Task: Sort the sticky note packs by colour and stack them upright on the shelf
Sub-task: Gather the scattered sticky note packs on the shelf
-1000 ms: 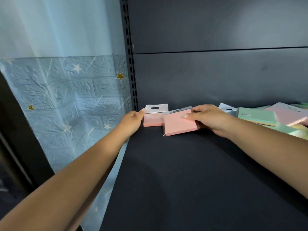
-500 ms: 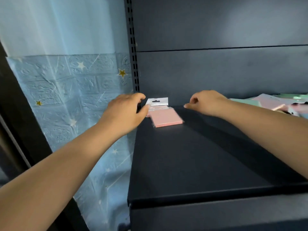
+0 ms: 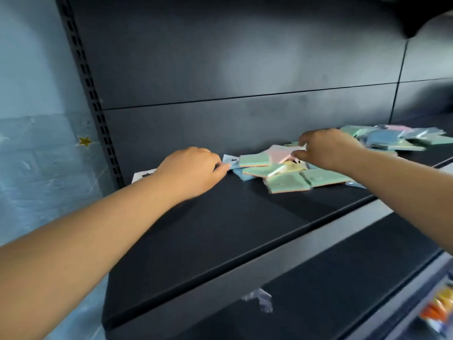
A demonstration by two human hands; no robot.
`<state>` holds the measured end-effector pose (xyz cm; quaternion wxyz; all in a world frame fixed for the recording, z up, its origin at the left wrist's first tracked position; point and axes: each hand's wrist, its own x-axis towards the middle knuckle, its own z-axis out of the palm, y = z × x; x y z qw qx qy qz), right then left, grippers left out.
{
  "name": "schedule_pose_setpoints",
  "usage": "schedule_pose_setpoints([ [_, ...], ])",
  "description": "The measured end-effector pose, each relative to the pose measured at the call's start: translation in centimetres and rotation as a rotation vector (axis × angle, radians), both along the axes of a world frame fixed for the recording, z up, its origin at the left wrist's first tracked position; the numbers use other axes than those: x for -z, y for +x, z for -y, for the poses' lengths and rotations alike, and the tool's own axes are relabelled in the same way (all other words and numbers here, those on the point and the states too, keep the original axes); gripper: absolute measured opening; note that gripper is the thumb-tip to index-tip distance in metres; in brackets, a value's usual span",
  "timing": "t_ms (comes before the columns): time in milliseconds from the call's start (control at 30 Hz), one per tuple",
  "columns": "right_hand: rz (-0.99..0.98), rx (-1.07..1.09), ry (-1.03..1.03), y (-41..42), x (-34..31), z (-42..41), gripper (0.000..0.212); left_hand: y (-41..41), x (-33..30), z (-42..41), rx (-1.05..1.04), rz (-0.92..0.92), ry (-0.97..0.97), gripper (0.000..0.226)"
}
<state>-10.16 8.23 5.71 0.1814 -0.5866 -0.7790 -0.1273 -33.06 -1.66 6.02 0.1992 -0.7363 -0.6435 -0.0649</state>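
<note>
Both my forearms reach in from the bottom corners over the dark shelf (image 3: 196, 229), whose front lip runs slantwise across the view. Below it, a scrap of clear plastic wrap (image 3: 259, 299) lies on the lower shelf (image 3: 331, 278), with blurred orange items (image 3: 438, 307) at the far right edge.

My left hand (image 3: 191, 171) hovers palm-down over the shelf's left part, fingers loosely curled together and holding nothing, the thumb tip near the white hang tab of a pack. Behind that wrist, a white hang tab (image 3: 143, 174) pokes out by the slotted upright (image 3: 98, 114); whatever pack it belongs to is hidden by the hand.

My right hand (image 3: 328, 149) is over the near pile of sticky note packs (image 3: 286, 173), thumb and forefinger pinching the edge of a pink pack (image 3: 280, 153) tilted atop the green and yellow ones. The packs lie flat and jumbled, overlapping.

Farther right along the back panel (image 3: 245, 69), a second heap of packs (image 3: 397, 138) in green, blue and pink sits blurred.
</note>
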Motion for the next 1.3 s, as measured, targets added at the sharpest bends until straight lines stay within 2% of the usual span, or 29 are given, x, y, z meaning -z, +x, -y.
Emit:
schedule_pose_setpoints([
  [67, -0.019, 0.037, -0.007, 4.5, 0.0, 0.4, 0.041, 4.1, 0.3, -0.7, 0.003, -0.037, -0.052, 0.047],
  [200, -0.043, 0.046, -0.051, 7.4, 0.2, 0.6, 0.044, 6.3, 0.3, -1.6, -0.02, -0.025, -0.109, 0.047],
  [467, -0.025, 0.004, -0.171, 19.3, 2.8, -2.3, 0.05, 18.1, 4.5, -4.8, -0.088, 0.339, -0.169, 0.045],
  [567, -0.082, -0.061, -0.296, 21.3, 4.9, -3.6, 0.05, 20.0, 5.9, -5.8, -0.163, 0.401, -0.187, 0.045],
  [700, -0.085, -0.139, -0.344, 21.4, 6.4, -5.3, 0.05, 20.8, 6.6, -6.3, -0.214, 0.449, -0.169, 0.047],
  [867, 0.007, -0.189, -0.256, 20.7, 6.3, -7.2, 0.055, 20.7, 6.5, -7.4, -0.237, 0.441, -0.13, 0.046],
  [1033, 0.032, -0.256, -0.227, 20.1, 4.9, -10.0, 0.052, 20.5, 4.9, -10.5, -0.183, 0.335, -0.062, 0.046],
  [1133, 0.051, -0.3, -0.224, 18.7, 3.0, -12.4, 0.044, 18.9, 3.7, -13.2, -0.235, 0.255, -0.092, 0.049],
  [1300, 0.025, -0.369, -0.285, 15.6, 1.2, -17.5, 0.056, 15.4, 3.0, -17.7, -0.311, 0.226, -0.179, 0.049],
])
